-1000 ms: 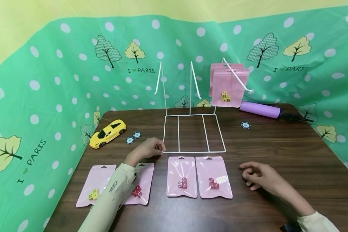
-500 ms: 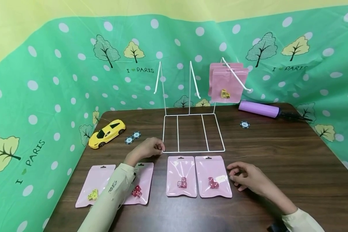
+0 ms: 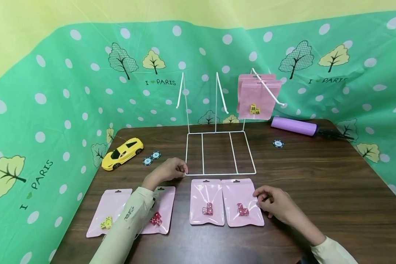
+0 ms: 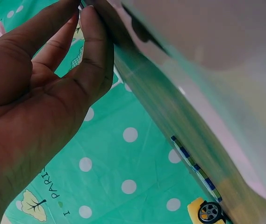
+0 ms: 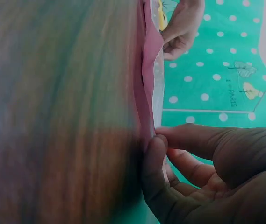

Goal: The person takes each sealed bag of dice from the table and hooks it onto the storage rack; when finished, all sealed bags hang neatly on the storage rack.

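Okay, so as far as we can judge, we're at the picking-up step. Our right hand (image 3: 275,201) has thumb and index finger pinched on the right edge of a pink bag (image 3: 239,194) with pinkish-red dice (image 3: 242,209) inside, and the right wrist view shows that edge bending at the fingertips. The bag is on the near part of the wooden table (image 3: 300,165), just to the near side of the white wire rack (image 3: 221,174) and right beside a matching bag (image 3: 206,192) on its left.

Our left hand (image 3: 166,170) has its fingers curled, gripping the rack's near left corner, probably to steady it. Its wrist view cuts off at the fingertips, so we can't tell exactly how they sit on the wire.

Next move? We'd say it calls for a firm pinch and a straight lift, because the two bags sit so close that dragging sideways could shove the neighbour along. We'd also keep fingers off the slot at the far end, since the hanging bags (image 3: 255,99) on the far right prong seem to hang by theirs. Also, the plastic looks slick and floppy, so a loose pinch might slip.
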Demonstrator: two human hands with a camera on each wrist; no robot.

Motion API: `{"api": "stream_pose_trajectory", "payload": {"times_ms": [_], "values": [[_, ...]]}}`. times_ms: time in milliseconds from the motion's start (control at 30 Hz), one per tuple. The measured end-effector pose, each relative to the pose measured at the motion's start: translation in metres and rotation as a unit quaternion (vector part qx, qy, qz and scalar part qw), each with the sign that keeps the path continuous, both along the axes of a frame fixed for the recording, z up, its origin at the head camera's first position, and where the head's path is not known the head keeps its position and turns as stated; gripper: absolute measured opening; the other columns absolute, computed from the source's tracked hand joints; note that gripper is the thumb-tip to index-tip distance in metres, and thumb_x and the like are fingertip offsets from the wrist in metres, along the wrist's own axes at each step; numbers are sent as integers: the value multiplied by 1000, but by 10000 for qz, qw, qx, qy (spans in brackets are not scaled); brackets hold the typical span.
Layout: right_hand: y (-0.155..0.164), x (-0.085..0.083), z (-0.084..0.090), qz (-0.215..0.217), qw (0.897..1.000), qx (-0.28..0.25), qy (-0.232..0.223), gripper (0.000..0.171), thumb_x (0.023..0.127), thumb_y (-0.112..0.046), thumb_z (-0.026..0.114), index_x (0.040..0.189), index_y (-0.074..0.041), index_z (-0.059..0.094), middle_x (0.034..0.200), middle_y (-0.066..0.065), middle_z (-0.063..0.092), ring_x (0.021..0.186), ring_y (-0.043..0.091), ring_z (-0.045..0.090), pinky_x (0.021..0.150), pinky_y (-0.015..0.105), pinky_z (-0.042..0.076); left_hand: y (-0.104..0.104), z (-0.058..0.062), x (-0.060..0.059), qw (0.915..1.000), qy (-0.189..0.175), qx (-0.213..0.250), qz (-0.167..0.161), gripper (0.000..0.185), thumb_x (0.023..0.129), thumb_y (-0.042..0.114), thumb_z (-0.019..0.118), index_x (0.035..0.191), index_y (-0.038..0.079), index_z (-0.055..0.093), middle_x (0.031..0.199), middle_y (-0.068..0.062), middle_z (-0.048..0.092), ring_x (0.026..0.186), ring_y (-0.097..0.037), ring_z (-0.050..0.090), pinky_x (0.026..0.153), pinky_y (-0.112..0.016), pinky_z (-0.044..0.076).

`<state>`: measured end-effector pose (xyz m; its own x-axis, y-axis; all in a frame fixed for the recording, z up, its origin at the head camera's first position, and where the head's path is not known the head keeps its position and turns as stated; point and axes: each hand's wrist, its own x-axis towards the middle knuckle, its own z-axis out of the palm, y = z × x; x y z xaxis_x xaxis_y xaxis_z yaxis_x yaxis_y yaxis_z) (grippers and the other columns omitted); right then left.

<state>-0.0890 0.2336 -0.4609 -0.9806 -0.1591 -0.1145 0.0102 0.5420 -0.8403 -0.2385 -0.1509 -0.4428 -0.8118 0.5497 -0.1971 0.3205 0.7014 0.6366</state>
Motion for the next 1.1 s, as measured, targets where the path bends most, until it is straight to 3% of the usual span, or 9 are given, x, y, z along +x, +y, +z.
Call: {"api": "stream_pose_trajectory", "payload": {"times_ms": [200,400,600,733,867,1100], "values": [[-2,2,-2,-11,9998,184,106,22,88,7,70,107,-4,75,86,0,62,60,8,55,48,29,51,0,-1,0,10000,34,49,-47,10,97,-4,75,94,5,75,86,-3,66,81,-16,59,73,-30,51],[0,4,-4,0,9997,10,236,26,85,9,67,108,-1,75,87,2,63,63,5,56,52,28,52,1,1,1,10000,-6,10,-7,10,97,-4,76,95,5,75,85,-1,65,80,-14,58,72,-28,50],[5,1,1,-326,9968,134,718,25,87,9,68,109,-1,74,92,3,64,60,1,51,57,23,46,1,3,1,10000,54,23,-47,10,96,-5,76,94,5,75,85,-2,65,80,-15,58,72,-29,50],[10,-3,4,-355,9943,85,1003,25,90,10,66,113,0,72,93,6,62,53,0,45,52,24,45,1,2,1,10000,4,29,-16,10,97,-4,76,94,6,75,86,-2,65,80,-15,58,72,-29,50],[14,-6,9,-324,9872,-84,1562,29,90,13,66,115,0,71,95,8,62,50,-4,42,47,22,37,1,1,0,10000,-4,42,-46,10,97,-4,76,95,6,75,86,-2,65,80,-15,58,72,-29,50],[16,-15,31,-140,9810,-430,1886,32,94,15,66,124,4,67,107,22,65,61,0,56,45,23,37,0,1,0,10000,14,43,-41,10,97,-4,75,95,6,75,85,-2,65,80,-14,58,73,-29,50]]}}
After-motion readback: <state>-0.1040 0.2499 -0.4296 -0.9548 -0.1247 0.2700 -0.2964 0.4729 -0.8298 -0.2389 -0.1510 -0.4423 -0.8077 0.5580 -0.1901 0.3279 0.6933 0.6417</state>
